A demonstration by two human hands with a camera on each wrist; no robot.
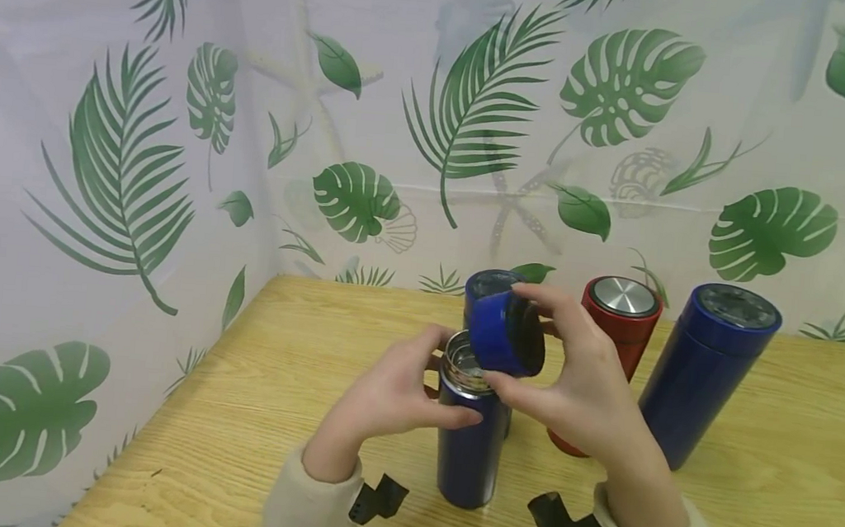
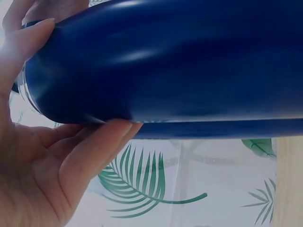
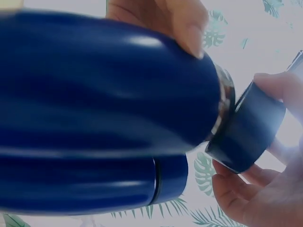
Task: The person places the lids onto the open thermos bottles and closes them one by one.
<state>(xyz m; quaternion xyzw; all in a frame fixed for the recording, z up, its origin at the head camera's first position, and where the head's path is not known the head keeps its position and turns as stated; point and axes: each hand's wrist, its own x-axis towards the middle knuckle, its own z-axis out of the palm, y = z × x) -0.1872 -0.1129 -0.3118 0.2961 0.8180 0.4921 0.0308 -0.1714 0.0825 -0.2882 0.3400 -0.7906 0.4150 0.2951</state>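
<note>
In the head view a blue thermos bottle (image 1: 468, 457) stands upright on the table with its steel mouth (image 1: 465, 362) uncovered. My left hand (image 1: 398, 386) grips it around the upper body, thumb on the near side. My right hand (image 1: 592, 380) pinches the blue lid (image 1: 495, 335) between thumb and fingers. The lid is tilted on its side, just over the right edge of the mouth. In the right wrist view the lid (image 3: 251, 127) meets or nearly meets the rim; whether they touch I cannot tell. The left wrist view shows the bottle body (image 2: 165, 61) held near its shoulder.
Close behind the uncovered bottle stands another blue thermos (image 1: 491, 281), mostly hidden. A red thermos (image 1: 622, 321) with a silver top is partly behind my right hand. Farther right is a capped blue thermos (image 1: 712, 369). A leaf-patterned sheet (image 1: 374, 127) borders the wooden table (image 1: 269, 417).
</note>
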